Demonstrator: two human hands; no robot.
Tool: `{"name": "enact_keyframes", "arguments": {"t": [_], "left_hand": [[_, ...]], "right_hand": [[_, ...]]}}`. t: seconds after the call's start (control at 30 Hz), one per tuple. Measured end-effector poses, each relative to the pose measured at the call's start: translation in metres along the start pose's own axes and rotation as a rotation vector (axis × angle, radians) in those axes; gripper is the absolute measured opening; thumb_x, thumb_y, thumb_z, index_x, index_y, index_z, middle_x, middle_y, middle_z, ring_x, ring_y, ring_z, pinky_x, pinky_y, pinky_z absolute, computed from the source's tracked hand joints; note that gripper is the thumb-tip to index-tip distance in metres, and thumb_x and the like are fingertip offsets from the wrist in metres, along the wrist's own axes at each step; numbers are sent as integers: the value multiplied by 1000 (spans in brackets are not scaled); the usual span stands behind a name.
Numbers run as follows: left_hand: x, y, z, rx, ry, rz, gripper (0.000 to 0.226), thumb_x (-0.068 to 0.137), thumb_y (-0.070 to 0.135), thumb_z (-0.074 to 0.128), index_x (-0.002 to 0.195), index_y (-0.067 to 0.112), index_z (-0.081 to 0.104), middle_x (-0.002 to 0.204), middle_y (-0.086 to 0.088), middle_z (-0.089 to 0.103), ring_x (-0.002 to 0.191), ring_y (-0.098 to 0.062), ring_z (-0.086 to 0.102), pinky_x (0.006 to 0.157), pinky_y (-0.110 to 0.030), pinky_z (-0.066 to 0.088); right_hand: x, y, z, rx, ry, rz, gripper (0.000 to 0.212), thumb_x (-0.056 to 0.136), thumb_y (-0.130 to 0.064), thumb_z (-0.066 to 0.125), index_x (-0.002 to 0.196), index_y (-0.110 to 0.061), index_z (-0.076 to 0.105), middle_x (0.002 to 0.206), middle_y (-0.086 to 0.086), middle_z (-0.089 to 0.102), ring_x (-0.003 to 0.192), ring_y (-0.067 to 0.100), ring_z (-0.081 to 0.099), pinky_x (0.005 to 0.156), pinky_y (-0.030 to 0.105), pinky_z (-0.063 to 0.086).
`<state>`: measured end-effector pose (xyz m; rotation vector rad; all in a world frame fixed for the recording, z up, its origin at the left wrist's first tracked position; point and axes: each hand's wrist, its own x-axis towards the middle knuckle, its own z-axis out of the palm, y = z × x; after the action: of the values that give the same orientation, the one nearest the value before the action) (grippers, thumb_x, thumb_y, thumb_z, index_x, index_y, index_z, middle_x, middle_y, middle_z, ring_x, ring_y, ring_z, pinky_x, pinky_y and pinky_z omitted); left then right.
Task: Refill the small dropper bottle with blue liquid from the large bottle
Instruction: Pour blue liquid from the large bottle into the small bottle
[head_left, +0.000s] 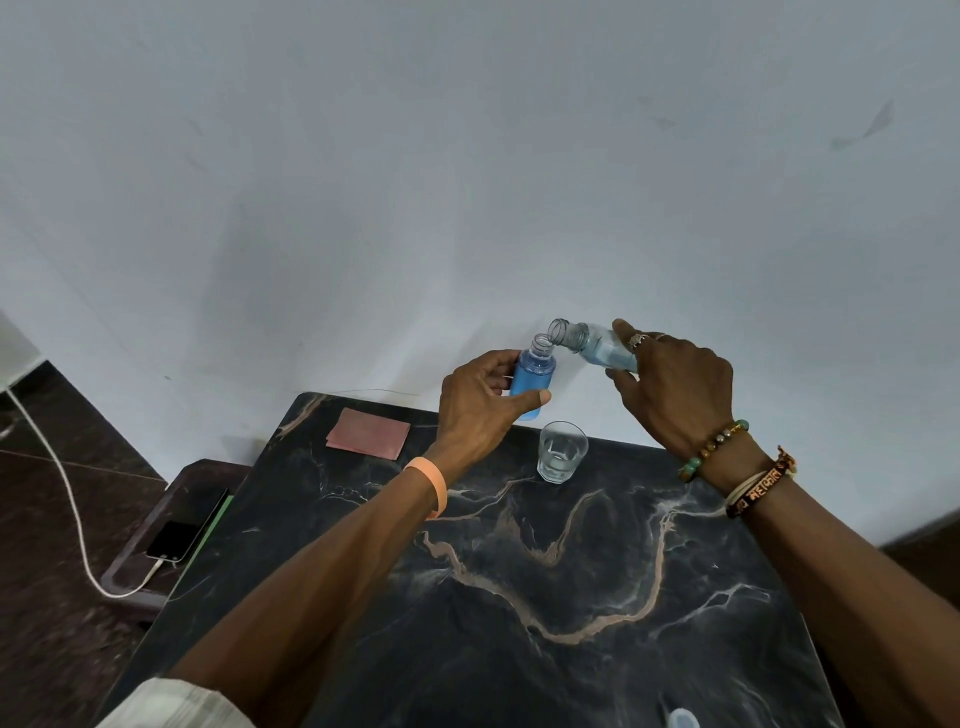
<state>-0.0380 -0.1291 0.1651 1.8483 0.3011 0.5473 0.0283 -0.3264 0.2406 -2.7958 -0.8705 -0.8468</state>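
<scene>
My left hand (483, 402) grips a small clear bottle (532, 382) that is nearly full of blue liquid and stands upright with its cap off. My right hand (675, 384) holds a second clear bottle (597, 345) with pale blue liquid, tilted so its open neck points left, just above and beside the small bottle's mouth. No stream shows between the two mouths. Both bottles are held in the air over the far edge of the dark marble table (519, 597).
A clear glass (562, 451) with a little liquid stands on the table below the bottles. A pink folded cloth (369, 433) lies at the far left corner. A phone (174, 540) on a white cable lies on a low stool to the left. A pale cap-like object (683, 719) sits at the near edge.
</scene>
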Motion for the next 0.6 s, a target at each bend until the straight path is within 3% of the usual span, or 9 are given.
{"name": "enact_keyframes", "arguments": {"t": [0.27,0.43,0.6], "left_hand": [[-1,-4,0,11,-8,-11,56,67,43,87,117,25,67,100,15,67,88,-2,67,79,-13,53],[-4,-6,1,25,-10,-19,57,68,41,87,118,23,67,110,6,72,92,-7,67,82,-17,54],[-12,-12,0,41,-25,-46,56,65,39,89,115,23,68,107,6,73,90,-4,68,81,-16,55]], "right_hand": [[-9,-3,10,41,-22,29,49,84,-35,71,130,-20,62,93,7,74,72,36,67,55,30,43],[-16,-6,18,91,-92,91,48,85,-39,68,128,-21,62,97,9,74,81,36,67,62,32,46],[-26,-14,34,280,-230,231,39,79,-45,67,111,-23,63,88,4,72,79,32,66,61,28,39]]}}
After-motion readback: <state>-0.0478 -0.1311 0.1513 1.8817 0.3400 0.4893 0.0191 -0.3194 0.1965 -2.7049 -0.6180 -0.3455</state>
